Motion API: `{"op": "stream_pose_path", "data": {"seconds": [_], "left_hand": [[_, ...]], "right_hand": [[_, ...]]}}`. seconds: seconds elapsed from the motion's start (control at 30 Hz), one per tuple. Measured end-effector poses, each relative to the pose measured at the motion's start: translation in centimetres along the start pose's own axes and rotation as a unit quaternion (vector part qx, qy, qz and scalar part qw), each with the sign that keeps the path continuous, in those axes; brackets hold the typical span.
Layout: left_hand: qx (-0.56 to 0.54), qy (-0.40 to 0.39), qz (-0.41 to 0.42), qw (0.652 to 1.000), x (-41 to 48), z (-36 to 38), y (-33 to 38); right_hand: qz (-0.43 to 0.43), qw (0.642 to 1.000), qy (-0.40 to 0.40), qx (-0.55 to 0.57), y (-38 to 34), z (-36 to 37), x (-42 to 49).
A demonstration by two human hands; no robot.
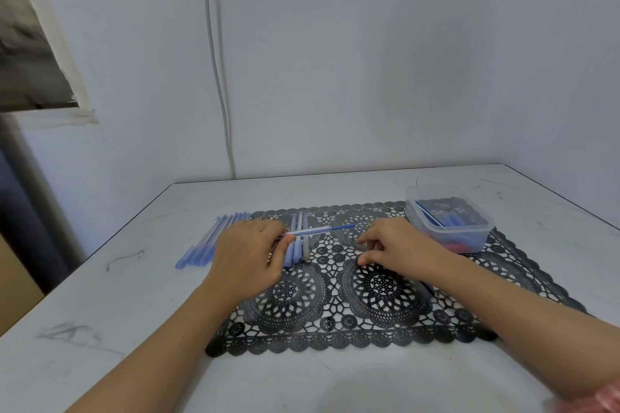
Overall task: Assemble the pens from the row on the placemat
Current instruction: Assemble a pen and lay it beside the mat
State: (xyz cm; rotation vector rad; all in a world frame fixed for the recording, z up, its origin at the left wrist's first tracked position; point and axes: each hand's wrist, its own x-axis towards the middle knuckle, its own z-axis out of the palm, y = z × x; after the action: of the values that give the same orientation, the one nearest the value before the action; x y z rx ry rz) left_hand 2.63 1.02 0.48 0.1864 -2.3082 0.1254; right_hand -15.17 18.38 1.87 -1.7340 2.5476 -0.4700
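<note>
the left hand [246, 255] reaches over the far left part of the black lace-patterned plastic placemat [369, 329], thumb and fingers pinching a clear pen barrel [308, 231] held crosswise above the row of pale blue pens [298, 250] lying there. a thin blue refill [342, 227] sticks out of it toward the placemat's middle. the right hand [399, 251] rests at the placemat's middle, fingers curled; whether it pinches anything i cannot tell. a clear plastic box [449, 228] sits on the placemat's far right corner.

We have one view only: wide-angle camera on the head, facing forward and down at the table [117, 312], close in; placemat [369, 339] sits centred in the lower half, wall [369, 77] fills the upper half.
</note>
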Motion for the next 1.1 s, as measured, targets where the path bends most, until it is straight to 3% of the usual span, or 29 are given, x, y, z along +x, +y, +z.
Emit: {"op": "stream_pose_path", "data": {"seconds": [0.2,0.53,0.73,0.87,1.1], "left_hand": [[-0.001,0.007,0.009,1.0,-0.1,0.2,-0.1],[0.009,0.012,0.022,1.0,-0.1,0.6,-0.1],[0.002,0.013,0.011,1.0,-0.1,0.8,-0.2],[0.0,0.019,-0.007,1.0,-0.3,1.1,-0.5],[0.0,0.021,-0.017,1.0,-0.3,1.6,-0.7]], "right_hand": [[-0.022,0.991,0.113,0.063,-0.8,-0.7,-0.3],[-0.09,0.976,0.184,0.069,-1.4,-0.5,-0.9],[-0.017,0.961,0.197,0.195,-0.7,-1.3,-0.5],[0.037,0.905,0.188,0.381,-0.1,-2.1,-0.4],[0.077,0.716,0.216,0.659,-0.2,-2.2,0.1]]}}
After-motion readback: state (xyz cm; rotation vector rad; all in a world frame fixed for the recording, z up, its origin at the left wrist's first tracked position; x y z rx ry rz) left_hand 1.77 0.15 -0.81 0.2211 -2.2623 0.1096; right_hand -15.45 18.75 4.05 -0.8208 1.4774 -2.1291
